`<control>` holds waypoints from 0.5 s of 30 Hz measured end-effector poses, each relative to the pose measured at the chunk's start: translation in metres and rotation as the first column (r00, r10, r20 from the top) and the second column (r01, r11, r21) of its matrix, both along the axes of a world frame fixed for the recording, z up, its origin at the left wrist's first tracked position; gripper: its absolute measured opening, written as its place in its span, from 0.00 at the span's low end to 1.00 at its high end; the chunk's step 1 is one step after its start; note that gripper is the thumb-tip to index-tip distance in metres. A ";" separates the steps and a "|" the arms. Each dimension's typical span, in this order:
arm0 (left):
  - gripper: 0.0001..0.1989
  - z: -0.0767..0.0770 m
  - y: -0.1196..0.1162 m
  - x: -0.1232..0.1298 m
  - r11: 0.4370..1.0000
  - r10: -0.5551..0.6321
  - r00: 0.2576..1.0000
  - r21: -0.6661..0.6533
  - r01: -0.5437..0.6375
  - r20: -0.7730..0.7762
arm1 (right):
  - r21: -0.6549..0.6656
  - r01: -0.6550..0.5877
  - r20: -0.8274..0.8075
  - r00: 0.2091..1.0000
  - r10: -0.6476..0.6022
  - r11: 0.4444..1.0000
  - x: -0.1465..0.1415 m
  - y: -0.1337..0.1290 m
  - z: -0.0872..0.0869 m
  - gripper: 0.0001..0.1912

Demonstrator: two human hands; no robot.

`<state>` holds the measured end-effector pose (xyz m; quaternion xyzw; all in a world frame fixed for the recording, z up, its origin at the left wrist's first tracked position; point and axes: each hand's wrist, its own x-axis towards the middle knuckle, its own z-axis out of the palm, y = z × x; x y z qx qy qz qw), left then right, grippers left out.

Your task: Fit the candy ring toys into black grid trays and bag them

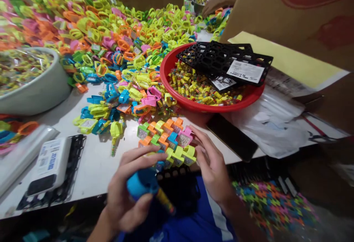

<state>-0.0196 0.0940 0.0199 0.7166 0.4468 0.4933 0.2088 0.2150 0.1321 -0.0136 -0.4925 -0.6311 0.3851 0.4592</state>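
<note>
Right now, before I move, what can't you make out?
All in the head view:
- Blue toy watch: blurred, partly covered by the left hand.
- Toy watch rows: lower left corner behind that hand's fingers.
- Yellow tubes in the red basin: partly under black plastic grids.
- White label: print too small, blurred.
- Grey bowl: cut off by the left edge.
- Co-worker's arm: partly behind the cardboard box.

The left hand (pixel 117 186) holds a blue plastic ring-shaped piece (pixel 141 185); a yellow printed tube (pixel 166 200) projects from it toward the right. The right hand (pixel 211 166) is positioned at the right edge of a block of multicoloured plastic watch-shaped pieces (pixel 164 140), located between the hands. Beyond the right hand: a round red plastic bowl (pixel 188 104). Beside it: a black rectangular phone (pixel 232 137). Left of the left hand: a white rectangular device (pixel 51 162).
</note>
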 end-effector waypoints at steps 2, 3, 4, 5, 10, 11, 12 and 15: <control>0.19 -0.002 0.015 0.009 0.992 -0.107 0.985 0.046 0.114 -0.137 | 0.050 0.017 0.040 0.999 -0.019 0.999 -0.002 -0.004 -0.001 0.27; 0.20 -0.004 0.020 0.013 0.991 -0.103 0.977 0.070 0.117 -0.184 | 0.079 0.015 0.060 0.998 -0.020 0.997 -0.002 -0.006 -0.002 0.28; 0.22 -0.006 0.024 0.015 0.990 -0.088 0.972 0.087 0.109 -0.217 | 0.102 0.004 0.076 0.997 -0.012 0.995 -0.003 -0.009 -0.002 0.29; 0.23 -0.009 0.026 0.017 0.990 -0.075 0.968 0.097 0.100 -0.238 | 0.119 -0.014 0.089 0.996 0.003 0.993 -0.004 -0.011 -0.002 0.31; 0.26 -0.013 0.026 0.017 0.989 -0.087 0.961 0.089 0.114 -0.262 | 0.113 -0.062 0.107 0.993 0.050 0.992 -0.012 -0.014 -0.001 0.42; 0.26 -0.013 0.024 0.016 0.989 -0.096 0.964 0.083 0.120 -0.247 | 0.110 -0.063 0.117 0.992 0.050 0.992 -0.012 -0.014 -0.001 0.43; 0.26 -0.013 0.020 0.013 0.991 -0.092 0.973 0.072 0.109 -0.210 | 0.110 -0.061 0.132 0.990 0.046 0.992 -0.013 -0.014 -0.002 0.44; 0.28 -0.016 -0.004 -0.001 0.999 0.025 1.000 0.046 -0.024 -0.006 | 0.110 -0.007 0.145 0.989 -0.009 0.994 -0.010 -0.019 -0.009 0.41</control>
